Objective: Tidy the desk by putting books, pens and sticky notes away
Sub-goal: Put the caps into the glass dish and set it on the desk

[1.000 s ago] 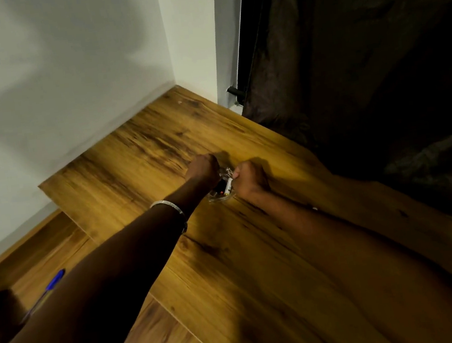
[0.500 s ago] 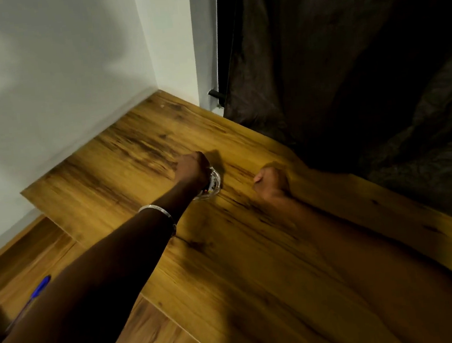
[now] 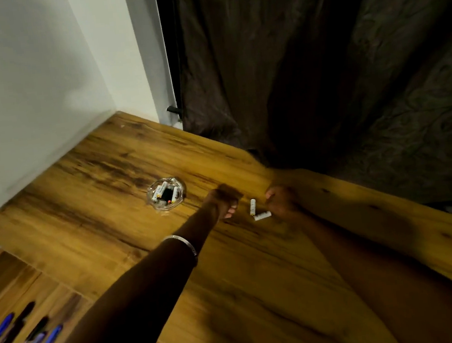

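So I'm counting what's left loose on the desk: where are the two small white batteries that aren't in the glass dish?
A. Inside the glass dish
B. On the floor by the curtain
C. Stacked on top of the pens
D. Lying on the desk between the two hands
D: two white batteries lie on the wooden desk between the left hand and the right hand, apart from the glass dish.

Two batteries (image 3: 257,211) lie between the hands (image 3: 250,201), right of the dish (image 3: 166,194).

Single head-worn view, looking steeply down and forward, close over wooden desk (image 3: 111,212), towards wall corner (image 3: 121,79)
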{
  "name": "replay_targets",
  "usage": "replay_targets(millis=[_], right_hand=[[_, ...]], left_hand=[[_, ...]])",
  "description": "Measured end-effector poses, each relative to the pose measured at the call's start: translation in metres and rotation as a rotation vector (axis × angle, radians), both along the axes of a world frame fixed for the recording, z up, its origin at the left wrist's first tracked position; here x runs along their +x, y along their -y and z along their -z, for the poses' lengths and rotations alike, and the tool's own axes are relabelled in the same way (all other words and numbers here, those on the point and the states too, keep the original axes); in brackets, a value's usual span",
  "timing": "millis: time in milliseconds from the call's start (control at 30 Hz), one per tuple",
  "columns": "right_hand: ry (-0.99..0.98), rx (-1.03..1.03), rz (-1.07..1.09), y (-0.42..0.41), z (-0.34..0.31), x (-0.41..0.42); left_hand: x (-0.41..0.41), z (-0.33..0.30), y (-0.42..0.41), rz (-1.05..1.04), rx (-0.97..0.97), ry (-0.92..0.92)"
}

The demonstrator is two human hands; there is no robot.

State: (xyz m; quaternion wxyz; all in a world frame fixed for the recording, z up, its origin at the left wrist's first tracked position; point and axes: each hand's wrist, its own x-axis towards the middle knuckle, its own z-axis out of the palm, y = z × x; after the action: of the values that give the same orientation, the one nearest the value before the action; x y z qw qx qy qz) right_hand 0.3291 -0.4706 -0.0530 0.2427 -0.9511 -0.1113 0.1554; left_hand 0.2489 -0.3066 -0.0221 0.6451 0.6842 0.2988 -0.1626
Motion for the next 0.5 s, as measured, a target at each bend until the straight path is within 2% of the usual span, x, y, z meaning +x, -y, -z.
replay_targets(millis=[100,333,500], right_hand=[[-0.002,0.004,-0.099,0.017,0.011,-0.007],[0.086,0.004,-0.226,0.025,0.022,-0.025],[-0.030,0.240,-0.329,0.022,0.021,-0.030]], left_hand=[[-0.003,0.006,0.014,0.036,-0.004,0.003],[-0.011,0.010,0.021,-0.041,-0.013,-0.021],[-0.021,0.011,0.017,-0.008,-0.114,-0.142]])
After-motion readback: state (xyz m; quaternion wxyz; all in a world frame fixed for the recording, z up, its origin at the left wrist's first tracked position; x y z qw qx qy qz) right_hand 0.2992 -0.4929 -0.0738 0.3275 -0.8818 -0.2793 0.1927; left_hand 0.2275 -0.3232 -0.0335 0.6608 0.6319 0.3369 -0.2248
